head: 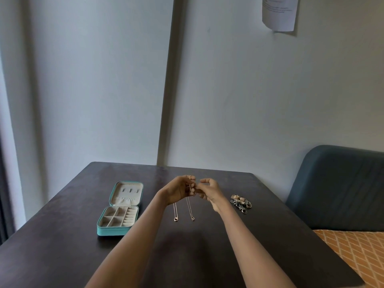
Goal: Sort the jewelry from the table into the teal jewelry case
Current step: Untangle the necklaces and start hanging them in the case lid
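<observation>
Hands (180, 189) (209, 192) raised together, fingers (192, 185) pinching dangling necklaces (190, 208).

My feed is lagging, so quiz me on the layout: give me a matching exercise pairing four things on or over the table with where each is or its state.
Things:
1. teal jewelry case
2. necklaces
3. jewelry pile
4. left hand

Places or states:
A. heaped on the table, right of both hands
B. lying open, left of both arms
C. dangling over the table, pendants low
D. raised, pinching chain beside the right hand

Pairs: 1-B, 2-C, 3-A, 4-D
</observation>
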Motion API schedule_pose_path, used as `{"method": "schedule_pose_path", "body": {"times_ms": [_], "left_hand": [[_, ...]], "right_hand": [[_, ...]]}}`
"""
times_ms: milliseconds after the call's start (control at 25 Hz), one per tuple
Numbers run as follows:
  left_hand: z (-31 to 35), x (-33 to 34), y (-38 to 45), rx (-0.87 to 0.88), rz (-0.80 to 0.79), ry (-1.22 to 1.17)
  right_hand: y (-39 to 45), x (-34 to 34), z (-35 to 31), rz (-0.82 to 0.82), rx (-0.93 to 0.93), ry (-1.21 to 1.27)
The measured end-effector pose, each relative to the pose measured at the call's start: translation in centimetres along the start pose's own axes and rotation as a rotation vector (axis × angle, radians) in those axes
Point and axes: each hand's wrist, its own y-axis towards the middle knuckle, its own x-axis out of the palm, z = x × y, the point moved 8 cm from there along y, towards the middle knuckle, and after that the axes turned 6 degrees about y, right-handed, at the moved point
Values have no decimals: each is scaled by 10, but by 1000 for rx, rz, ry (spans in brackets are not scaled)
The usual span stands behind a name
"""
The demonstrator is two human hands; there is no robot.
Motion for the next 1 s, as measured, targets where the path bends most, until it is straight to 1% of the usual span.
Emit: {"method": "schedule_pose_path", "body": {"times_ms": [80, 160, 280, 320, 400, 480, 560, 600, 680, 760, 800, 880, 1000], "left_hand": [[3, -1, 0, 38, 40, 48], [5, -7, 0, 74, 132, 115], [6, -18, -4, 85, 239, 115], [6, -20, -5, 85, 245, 107], [4, -20, -6, 83, 207, 83], [1, -14, -8, 93, 133, 17], [-2, -10, -11, 115, 106, -49], [-4, -11, -12, 129, 134, -64], [-6, -19, -13, 176, 263, -101], [-4, -30, -17, 248, 391, -203], [-3, -33, -18, 277, 411, -270], [-2, -30, -17, 297, 389, -406], [-2, -17, -20, 276, 292, -594]], "right_hand": [[1, 0, -6, 1, 1, 73], [1, 2, -19, -19, -44, 166], [1, 2, -33, -56, -79, 271], [0, 2, -35, -68, -72, 298], [0, 3, -39, -81, -63, 369], [-1, 11, -44, -113, -60, 428], [-1, 21, -46, -136, -59, 475], [0, 24, -46, -135, -66, 476], [-1, 26, -45, -135, -75, 466], [-1, 26, -41, -150, -66, 439], [-1, 26, -38, -156, -58, 418], [-1, 24, -31, -146, -45, 413], [1, 27, -26, -115, -21, 506]]}}
